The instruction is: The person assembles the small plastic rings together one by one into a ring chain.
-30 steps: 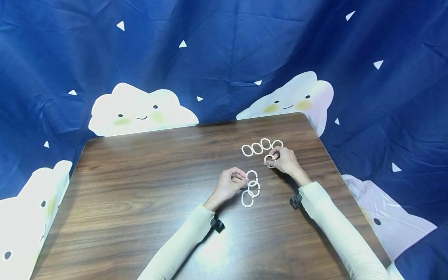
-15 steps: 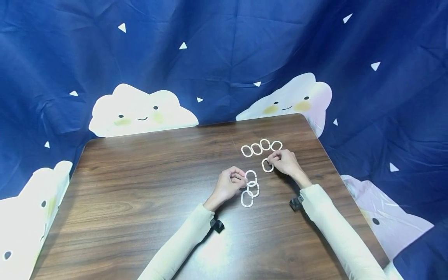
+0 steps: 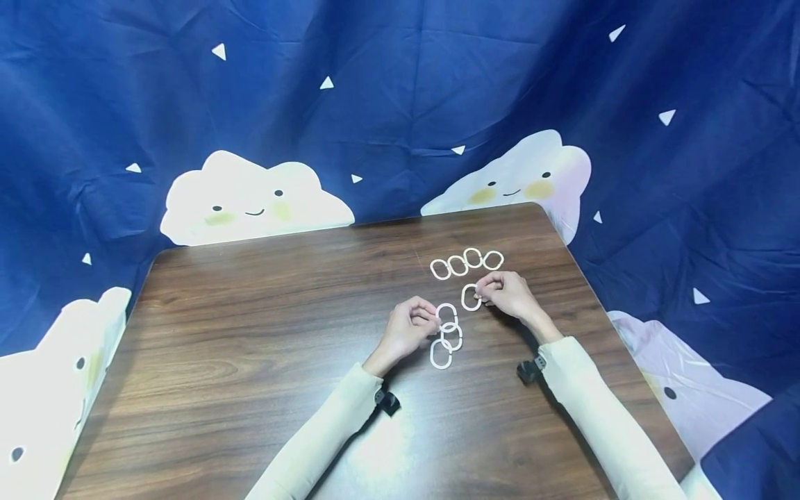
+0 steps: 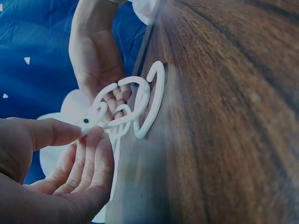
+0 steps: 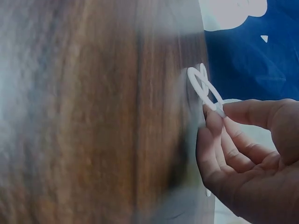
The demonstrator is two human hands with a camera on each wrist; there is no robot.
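Observation:
Three white oval plastic rings hang linked as a short chain [image 3: 441,355] near the middle of the table. My left hand [image 3: 409,326] pinches the chain's far ring [image 3: 446,305] between thumb and fingertips. In the left wrist view a linked ring [image 4: 145,100] with a small gap in its side leads away from the fingers. A single loose ring [image 3: 464,300] is pinched by my right hand [image 3: 509,295], a little beyond and to the right of the chain, apart from it. The right wrist view shows that ring [image 5: 198,86] tilted above the wood.
A row of several white rings [image 3: 457,266] lies on the brown wooden table [image 3: 250,333] beyond my right hand. Black wrist cameras [image 3: 389,403] sit at both cuffs. A blue curtain [image 3: 375,104] with cloud prints hangs behind the table.
My right hand has moved slightly left and nearer with its ring, turning the ring toward the chain. The far row shows fully now. My left hand has stayed almost still.

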